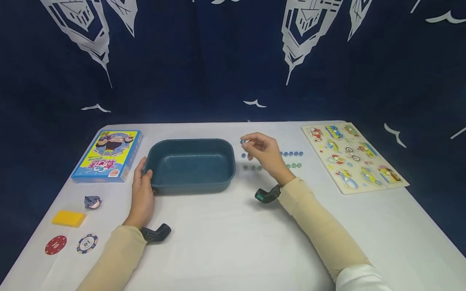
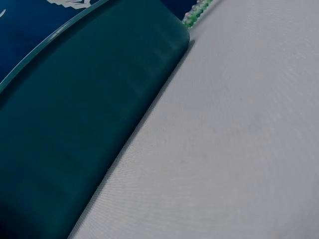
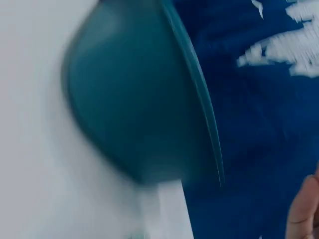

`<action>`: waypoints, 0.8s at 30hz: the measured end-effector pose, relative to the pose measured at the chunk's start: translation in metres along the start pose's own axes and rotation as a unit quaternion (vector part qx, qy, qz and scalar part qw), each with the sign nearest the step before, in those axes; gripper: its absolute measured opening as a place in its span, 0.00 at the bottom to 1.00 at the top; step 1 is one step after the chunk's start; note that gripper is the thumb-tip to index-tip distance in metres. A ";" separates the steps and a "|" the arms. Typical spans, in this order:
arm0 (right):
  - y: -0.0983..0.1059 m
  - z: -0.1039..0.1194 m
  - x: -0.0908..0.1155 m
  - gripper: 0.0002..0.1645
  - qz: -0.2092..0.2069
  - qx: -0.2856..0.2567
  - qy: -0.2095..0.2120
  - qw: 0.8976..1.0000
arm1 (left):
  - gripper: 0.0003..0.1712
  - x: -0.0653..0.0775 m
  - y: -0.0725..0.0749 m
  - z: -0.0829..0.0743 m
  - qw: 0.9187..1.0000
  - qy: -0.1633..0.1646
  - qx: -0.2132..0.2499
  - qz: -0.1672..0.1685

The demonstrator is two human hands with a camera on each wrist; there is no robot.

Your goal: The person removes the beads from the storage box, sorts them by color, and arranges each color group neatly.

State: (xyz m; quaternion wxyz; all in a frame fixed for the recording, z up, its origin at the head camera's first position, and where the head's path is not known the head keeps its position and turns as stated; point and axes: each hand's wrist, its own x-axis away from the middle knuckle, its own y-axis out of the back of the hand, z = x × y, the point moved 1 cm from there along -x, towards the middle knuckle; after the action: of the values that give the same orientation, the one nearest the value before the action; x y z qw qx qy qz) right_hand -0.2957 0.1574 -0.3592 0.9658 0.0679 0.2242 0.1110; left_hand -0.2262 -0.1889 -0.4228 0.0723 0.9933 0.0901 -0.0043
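Note:
A dark teal plastic basin (image 1: 193,188) sits left of the table's middle. My left hand (image 1: 142,198) rests against its left end, fingers along the outer side and thumb by the rim. In the left wrist view the basin's side wall (image 2: 94,109) fills the left part. To the right of the basin, my right hand (image 1: 265,152) pinches a small blue glass marble (image 1: 242,141) between thumb and fingertips, above the table. Beneath and behind this hand run a row of blue marbles (image 1: 291,153) and a row of green marbles (image 1: 293,165), both partly hidden by it.
A boxed card game (image 1: 105,155) lies at the back left. Nearer are a small shark figure (image 1: 92,202), a yellow block (image 1: 69,218), a red poker chip (image 1: 56,245) and a white-and-blue chip (image 1: 87,243). A wooden picture puzzle board (image 1: 353,157) lies at the right.

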 end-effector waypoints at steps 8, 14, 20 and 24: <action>0.064 -0.025 0.015 0.17 -0.151 0.046 -0.013 0.987 | 0.31 0.001 0.000 0.001 1.000 0.007 0.011 -0.009; 0.104 -0.042 0.029 0.18 -0.251 0.086 -0.075 0.961 | 0.31 0.001 -0.001 0.000 1.000 0.016 0.021 -0.012; 0.133 -0.055 0.043 0.17 -0.332 0.156 -0.149 0.918 | 0.31 0.000 -0.002 -0.001 1.000 0.019 0.019 -0.011; 0.144 -0.064 0.053 0.17 -0.347 0.210 -0.197 0.893 | 0.31 0.001 -0.004 -0.003 1.000 0.022 0.012 -0.010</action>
State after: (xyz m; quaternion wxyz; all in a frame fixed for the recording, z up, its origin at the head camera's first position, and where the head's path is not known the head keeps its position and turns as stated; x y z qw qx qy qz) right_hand -0.3041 0.3149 -0.4121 0.9305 0.2078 0.0564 -0.2962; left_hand -0.2264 -0.1847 -0.4208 0.0588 0.9929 0.1020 0.0154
